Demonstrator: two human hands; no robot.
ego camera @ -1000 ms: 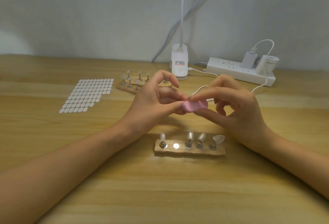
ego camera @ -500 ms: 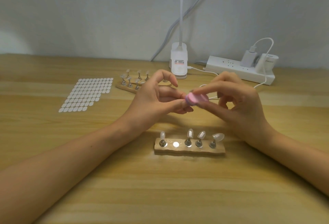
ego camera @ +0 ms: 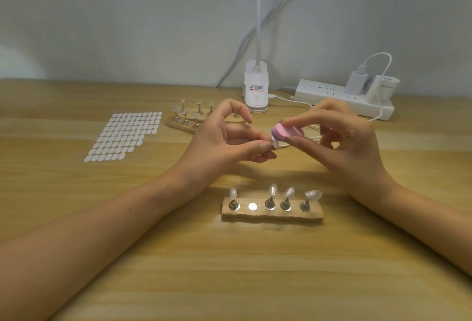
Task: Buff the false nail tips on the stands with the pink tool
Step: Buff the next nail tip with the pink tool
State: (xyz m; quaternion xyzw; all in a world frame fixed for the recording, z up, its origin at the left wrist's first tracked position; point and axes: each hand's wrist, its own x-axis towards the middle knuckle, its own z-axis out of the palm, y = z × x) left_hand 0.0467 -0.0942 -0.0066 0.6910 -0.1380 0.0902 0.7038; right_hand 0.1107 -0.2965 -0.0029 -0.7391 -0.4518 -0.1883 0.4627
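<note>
left hand (ego camera: 224, 142) grip pinches small clear false nail tip (ego camera: 275, 145) mid-air, far of the near wooden stand (ego camera: 272, 214). right hand (ego camera: 350, 147) grip clamps pink oval buffer block (ego camera: 287, 133) by its edges, against the tip. tip is probably light, thin, springy and slippery: pinch it at the base.

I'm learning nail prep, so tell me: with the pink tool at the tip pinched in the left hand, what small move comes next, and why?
Probably a short stroke of the pink buffer across the false nail tip: the right hand pinches the buffer with its end seemingly against the tip, which the left hand pinches above the table.
</note>
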